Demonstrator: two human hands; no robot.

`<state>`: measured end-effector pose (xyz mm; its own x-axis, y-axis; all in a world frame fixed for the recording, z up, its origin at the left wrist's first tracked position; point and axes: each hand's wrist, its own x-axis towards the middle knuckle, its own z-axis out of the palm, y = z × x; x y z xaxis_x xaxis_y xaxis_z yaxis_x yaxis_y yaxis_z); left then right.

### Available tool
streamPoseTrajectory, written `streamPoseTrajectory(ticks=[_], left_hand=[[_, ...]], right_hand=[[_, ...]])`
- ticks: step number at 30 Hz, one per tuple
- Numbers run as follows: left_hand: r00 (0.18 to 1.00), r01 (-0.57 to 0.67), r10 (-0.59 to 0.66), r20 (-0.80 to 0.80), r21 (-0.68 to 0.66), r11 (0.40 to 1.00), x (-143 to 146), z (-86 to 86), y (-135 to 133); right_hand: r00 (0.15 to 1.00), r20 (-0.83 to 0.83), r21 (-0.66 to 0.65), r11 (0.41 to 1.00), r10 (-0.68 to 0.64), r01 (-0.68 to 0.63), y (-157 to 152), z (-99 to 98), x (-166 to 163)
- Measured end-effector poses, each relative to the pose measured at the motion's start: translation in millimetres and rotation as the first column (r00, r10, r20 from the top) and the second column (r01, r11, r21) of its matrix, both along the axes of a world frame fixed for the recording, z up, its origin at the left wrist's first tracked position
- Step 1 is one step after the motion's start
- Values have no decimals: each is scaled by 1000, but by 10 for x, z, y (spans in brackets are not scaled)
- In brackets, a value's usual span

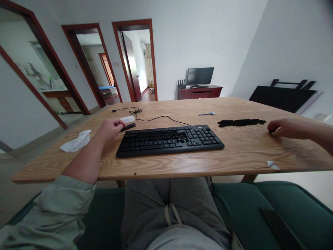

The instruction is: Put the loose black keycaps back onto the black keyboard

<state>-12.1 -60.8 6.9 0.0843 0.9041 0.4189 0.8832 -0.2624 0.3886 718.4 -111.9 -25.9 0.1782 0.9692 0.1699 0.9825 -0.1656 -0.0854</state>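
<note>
A black keyboard (170,140) lies before me on the wooden table, with some of its keycaps off. My left hand (112,127) is closed around a dark, stick-like tool (128,126) just beyond the keyboard's left corner; its exact kind is unclear. Far to the right, my right hand (282,127) has its fingers pinched together low over the tabletop. A small black piece, apparently a keycap (271,131), shows at its fingertips. Beside that hand, loose black keycaps (240,122) are laid out in a long band.
A blue and white toothbrush (206,114) lies behind the keyboard. The cable (163,118) runs to a coiled bundle at the back left. White tissue (76,141) rests at the left, and a small white scrap (272,165) near the table's front edge (182,173).
</note>
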Motion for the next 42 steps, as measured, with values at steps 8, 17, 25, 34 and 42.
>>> streamPoseTrajectory(ticks=[8, 17, 25, 34, 42], left_hand=[[996, 89, -89, 0, 12, 996, 64, -32, 44], [904, 419, -391, 172, -182, 889, 1126, 218, -320], [759, 604, -458, 462, -241, 759, 1999, 68, -88], [673, 687, -581, 458, -96, 720, 1957, -72, -62], [732, 674, -681, -9, -138, 726, 1838, -142, -21]], right_hand=[[921, -327, -46, 970, 213, -240, 113, 9, -1166], [696, -147, 316, 700, 703, -641, 240, 296, -3325], [627, 159, 466, 502, 763, -729, 188, 209, -3489], [641, -217, 595, 620, 736, -511, 239, 18, -3135], [717, -313, 446, 763, 623, -468, 291, -48, -3049]])
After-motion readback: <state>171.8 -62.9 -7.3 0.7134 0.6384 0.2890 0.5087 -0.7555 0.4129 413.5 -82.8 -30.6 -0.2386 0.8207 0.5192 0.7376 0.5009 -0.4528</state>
